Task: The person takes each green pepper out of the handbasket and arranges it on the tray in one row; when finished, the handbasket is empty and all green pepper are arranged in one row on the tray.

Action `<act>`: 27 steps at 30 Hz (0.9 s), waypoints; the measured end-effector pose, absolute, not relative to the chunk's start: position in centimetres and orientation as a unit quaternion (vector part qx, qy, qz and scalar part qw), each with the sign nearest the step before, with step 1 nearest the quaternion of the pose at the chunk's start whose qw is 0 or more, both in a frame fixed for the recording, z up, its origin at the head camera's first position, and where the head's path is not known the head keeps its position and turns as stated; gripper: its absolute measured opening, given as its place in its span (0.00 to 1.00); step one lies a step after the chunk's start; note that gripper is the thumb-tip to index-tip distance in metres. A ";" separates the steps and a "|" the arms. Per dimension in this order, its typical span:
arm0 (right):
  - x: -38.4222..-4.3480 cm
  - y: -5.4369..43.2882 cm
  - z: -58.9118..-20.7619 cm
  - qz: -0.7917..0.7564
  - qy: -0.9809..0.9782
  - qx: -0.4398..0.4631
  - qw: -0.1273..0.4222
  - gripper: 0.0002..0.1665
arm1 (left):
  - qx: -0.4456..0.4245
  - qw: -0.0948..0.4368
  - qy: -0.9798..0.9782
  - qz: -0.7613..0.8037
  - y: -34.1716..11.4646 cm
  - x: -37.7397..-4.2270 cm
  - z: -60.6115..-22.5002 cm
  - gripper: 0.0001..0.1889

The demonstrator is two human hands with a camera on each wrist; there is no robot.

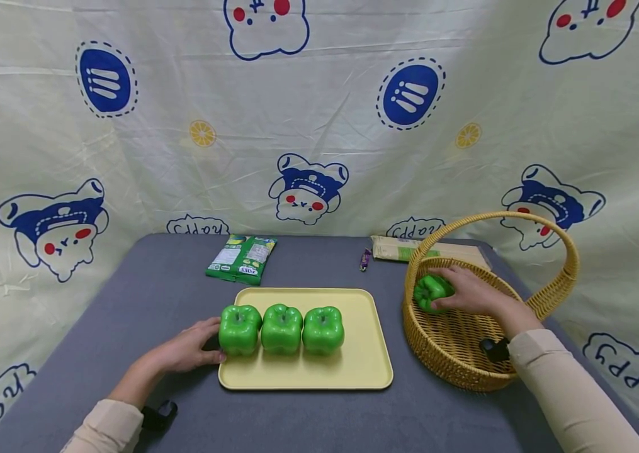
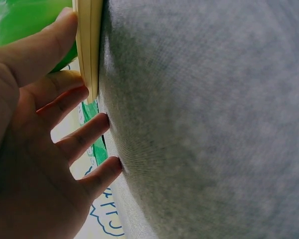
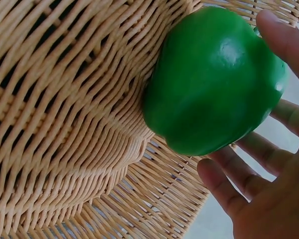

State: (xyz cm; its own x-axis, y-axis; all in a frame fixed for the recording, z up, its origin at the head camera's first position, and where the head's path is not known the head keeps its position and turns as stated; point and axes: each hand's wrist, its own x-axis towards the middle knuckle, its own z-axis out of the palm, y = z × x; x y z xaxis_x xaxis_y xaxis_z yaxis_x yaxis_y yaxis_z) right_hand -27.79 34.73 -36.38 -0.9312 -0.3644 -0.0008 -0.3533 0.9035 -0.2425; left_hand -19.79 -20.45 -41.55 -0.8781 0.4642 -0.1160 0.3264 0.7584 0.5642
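Observation:
Three green bell peppers (image 1: 282, 329) stand side by side in a row on a pale yellow tray (image 1: 366, 343). My left hand (image 1: 187, 347) is at the tray's left edge, fingers spread and fairly straight; in the left wrist view its thumb lies by the tray rim (image 2: 89, 45). To the right, my right hand (image 1: 473, 293) reaches into a wicker basket (image 1: 448, 366) with a tall handle. It holds another green bell pepper (image 3: 214, 82) against the basket's inner left side, with the thumb on one side and the fingers on the other; some fingertips are hidden behind it.
A green snack packet (image 1: 242, 259) lies behind the tray. Near the table's back edge are a small purple wrapped item (image 1: 365, 260) and a flat beige package (image 1: 390, 248), partly hidden behind the basket. A printed white curtain (image 1: 325, 94) hangs around the grey table (image 1: 319, 418).

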 end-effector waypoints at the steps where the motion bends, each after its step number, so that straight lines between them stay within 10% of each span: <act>1: -27.7 34.7 -36.3 -0.115 0.976 -0.184 0.023 0.46 | 0.213 0.125 0.929 0.275 -20.5 -19.8 -41.6 0.37; 27: -27.3 34.0 -36.3 -0.117 0.980 -0.159 0.028 0.45 | 0.221 0.117 0.929 0.274 -20.6 -19.8 -41.7 0.37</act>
State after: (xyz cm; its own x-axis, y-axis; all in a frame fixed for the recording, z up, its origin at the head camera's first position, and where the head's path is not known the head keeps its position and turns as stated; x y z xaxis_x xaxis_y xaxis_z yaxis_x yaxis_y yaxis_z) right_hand -27.28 34.00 -36.27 -0.9477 -0.3187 -0.0179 -0.3054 0.9217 -0.2391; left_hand -19.82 -20.56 -41.70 -0.8750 0.4745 -0.0958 0.3467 0.7525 0.5599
